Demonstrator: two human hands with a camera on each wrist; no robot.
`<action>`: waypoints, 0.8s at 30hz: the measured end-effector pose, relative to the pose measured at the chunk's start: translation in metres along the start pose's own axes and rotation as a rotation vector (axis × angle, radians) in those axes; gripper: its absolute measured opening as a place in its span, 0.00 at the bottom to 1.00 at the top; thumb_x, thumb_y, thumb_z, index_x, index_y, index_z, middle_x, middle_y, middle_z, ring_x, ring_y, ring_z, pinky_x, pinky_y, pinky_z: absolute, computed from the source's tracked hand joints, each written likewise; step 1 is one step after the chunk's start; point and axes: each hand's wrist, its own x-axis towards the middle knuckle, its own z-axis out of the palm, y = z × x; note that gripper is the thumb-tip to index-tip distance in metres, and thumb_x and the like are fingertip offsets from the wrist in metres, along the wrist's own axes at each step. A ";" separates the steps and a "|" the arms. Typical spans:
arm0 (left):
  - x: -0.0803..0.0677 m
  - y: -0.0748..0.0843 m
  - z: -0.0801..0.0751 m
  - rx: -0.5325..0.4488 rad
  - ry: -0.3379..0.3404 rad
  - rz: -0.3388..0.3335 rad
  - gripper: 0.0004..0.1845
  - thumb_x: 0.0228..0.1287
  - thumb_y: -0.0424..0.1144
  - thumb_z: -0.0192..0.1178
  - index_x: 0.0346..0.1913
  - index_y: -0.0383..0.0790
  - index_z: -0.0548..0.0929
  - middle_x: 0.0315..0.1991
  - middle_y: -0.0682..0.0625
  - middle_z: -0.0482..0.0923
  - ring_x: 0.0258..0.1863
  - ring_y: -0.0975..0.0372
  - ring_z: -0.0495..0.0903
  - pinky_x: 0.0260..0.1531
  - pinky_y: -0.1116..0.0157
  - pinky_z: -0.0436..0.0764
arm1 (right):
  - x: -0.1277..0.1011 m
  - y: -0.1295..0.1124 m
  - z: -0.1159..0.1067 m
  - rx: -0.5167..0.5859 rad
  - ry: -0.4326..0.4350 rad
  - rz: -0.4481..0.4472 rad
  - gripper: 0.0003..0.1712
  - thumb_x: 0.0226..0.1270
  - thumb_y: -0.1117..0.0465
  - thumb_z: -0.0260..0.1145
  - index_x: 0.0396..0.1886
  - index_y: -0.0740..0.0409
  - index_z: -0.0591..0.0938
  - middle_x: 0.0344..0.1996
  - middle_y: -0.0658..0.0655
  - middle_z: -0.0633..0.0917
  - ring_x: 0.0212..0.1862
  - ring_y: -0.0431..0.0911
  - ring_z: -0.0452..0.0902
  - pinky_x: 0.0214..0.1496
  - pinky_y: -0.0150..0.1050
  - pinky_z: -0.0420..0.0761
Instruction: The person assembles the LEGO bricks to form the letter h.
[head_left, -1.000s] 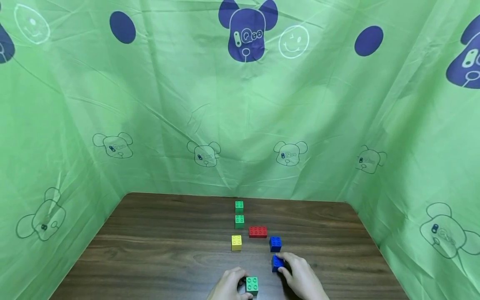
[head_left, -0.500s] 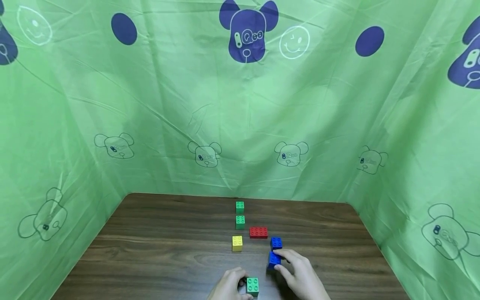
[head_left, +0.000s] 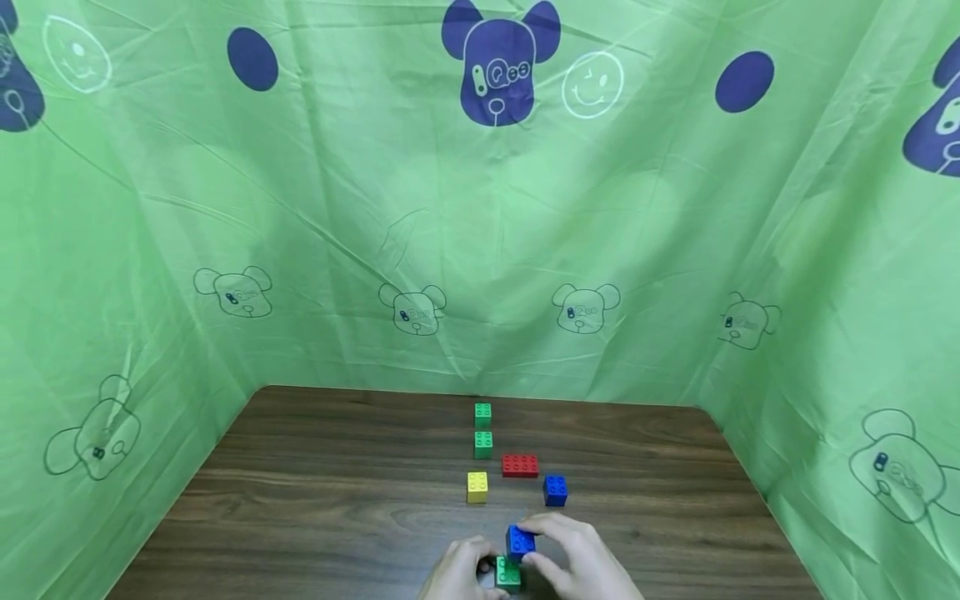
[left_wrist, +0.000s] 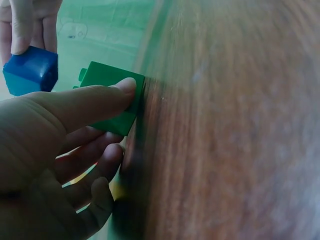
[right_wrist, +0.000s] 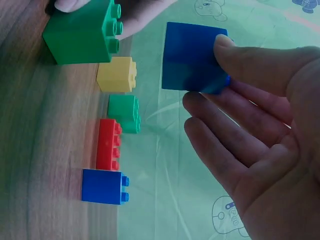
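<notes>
My left hand (head_left: 462,572) pinches a green toy building brick (head_left: 507,575) that stands on the table, studs up. In the left wrist view the thumb lies across that green brick's (left_wrist: 112,75) side. Just above it, my right hand (head_left: 577,557) holds a blue brick (head_left: 521,542) between thumb and fingers. From the right wrist camera, the blue brick (right_wrist: 192,57) is off the table, with a gap between it and the green brick (right_wrist: 80,35). The blue brick's studs are mostly hidden there.
Beyond the hands, a second blue brick (head_left: 555,491), a long red brick (head_left: 520,466) and a yellow brick (head_left: 477,487) sit on the wooden table (head_left: 337,500). Two more green bricks (head_left: 483,445) stand farther back. A green printed cloth (head_left: 480,208) walls the table's back and sides.
My right hand has lifted the near blue brick off the table and carried it left, over to the green brick. My left hand stays on the green brick.
</notes>
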 end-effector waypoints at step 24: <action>0.001 0.002 -0.001 -0.036 -0.016 -0.045 0.16 0.40 0.40 0.76 0.37 0.48 0.85 0.29 0.65 0.75 0.27 0.74 0.72 0.26 0.73 0.72 | 0.002 0.001 0.011 0.085 -0.237 0.131 0.16 0.64 0.53 0.64 0.49 0.53 0.82 0.43 0.46 0.84 0.45 0.35 0.80 0.41 0.32 0.81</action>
